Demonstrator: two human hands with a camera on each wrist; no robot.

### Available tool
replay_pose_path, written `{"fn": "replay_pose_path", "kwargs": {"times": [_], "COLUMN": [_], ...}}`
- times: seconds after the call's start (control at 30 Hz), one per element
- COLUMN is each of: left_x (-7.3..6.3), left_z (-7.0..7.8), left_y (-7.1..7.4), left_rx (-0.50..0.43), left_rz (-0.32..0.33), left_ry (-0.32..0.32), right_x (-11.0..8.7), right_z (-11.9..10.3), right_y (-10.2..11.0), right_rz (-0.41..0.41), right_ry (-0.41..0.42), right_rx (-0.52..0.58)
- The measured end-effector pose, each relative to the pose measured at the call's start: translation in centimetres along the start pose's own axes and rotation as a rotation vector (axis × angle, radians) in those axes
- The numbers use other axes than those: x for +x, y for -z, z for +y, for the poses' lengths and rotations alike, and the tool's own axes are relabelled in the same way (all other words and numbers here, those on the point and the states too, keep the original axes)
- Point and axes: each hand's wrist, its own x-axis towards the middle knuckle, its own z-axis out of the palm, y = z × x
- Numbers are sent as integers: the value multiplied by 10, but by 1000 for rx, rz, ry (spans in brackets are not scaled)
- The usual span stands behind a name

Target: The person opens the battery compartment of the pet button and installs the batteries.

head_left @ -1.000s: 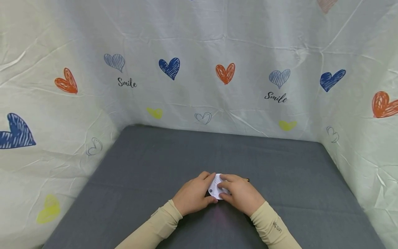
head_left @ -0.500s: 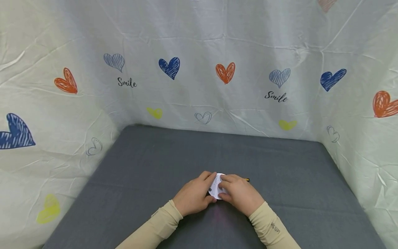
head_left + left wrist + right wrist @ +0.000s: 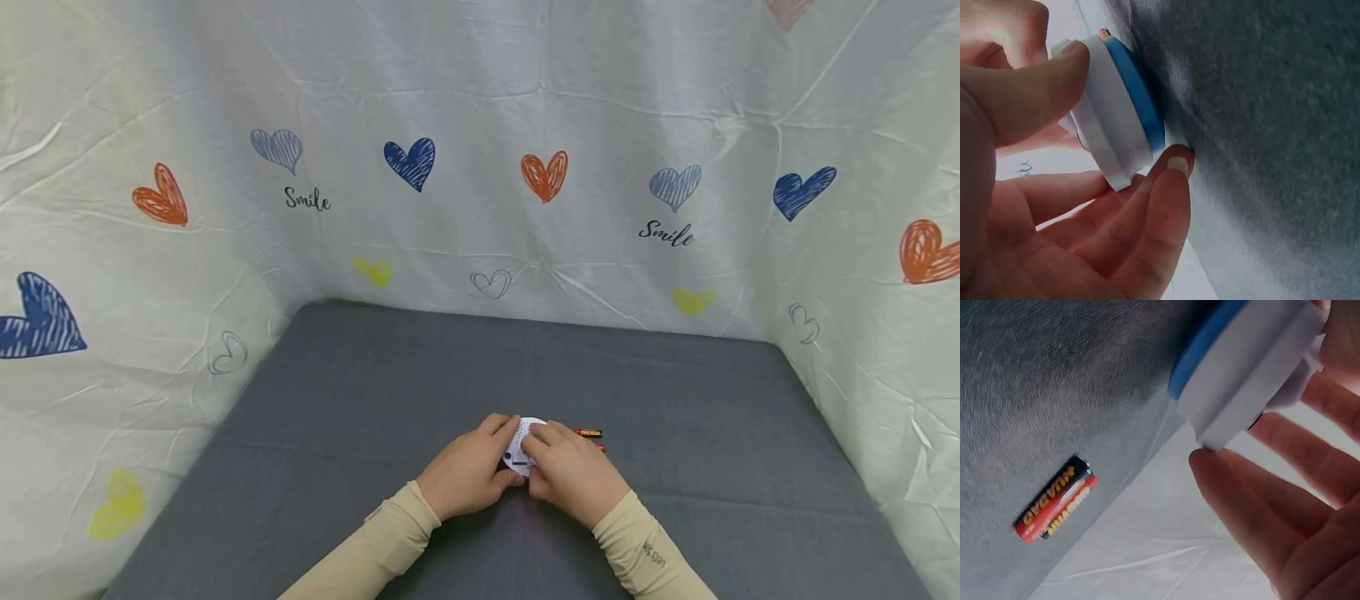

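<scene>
A round, thick white device (image 3: 516, 450) with a blue underside (image 3: 1138, 94) sits tilted close over the grey cloth, its upward face dotted with small holes. My left hand (image 3: 465, 473) grips its rim, thumb on one side and fingers round the edge. My right hand (image 3: 572, 468) bends over the device's right part, where thumb and fingers pinch a raised white cover (image 3: 1288, 387). A dark slot edge shows beside those fingertips in the head view. The right hand hides much of the device's face.
Two red-and-black batteries (image 3: 1054, 500) lie side by side on the cloth just right of the device. The grey-covered table (image 3: 375, 375) is enclosed by white curtains (image 3: 465, 208) printed with hearts.
My right hand has drawn in and turned a little, bringing its fingertips closer together. More of the batteries shows behind it, and a dark slot edge now appears. The left hand stays put.
</scene>
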Motion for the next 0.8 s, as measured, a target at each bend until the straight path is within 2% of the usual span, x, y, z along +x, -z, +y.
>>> {"fn": "replay_pose_path", "kwargs": {"times": [0.33,0.43,0.8], "left_x": [-1,-1,1], "left_z": [-2,-2,-3], "left_y": [2,2,3], "left_rx": [-1,8,15], "left_rz": [-11,-12,-2], "left_ry": [11,12,20], "right_x": [-1,0,1], "right_z": [7,8,8], "right_y": [7,8,6], "right_rz": [-18,-11,27], "right_ry": [-54,-65,-29], "right_rx": [178,180,178]}}
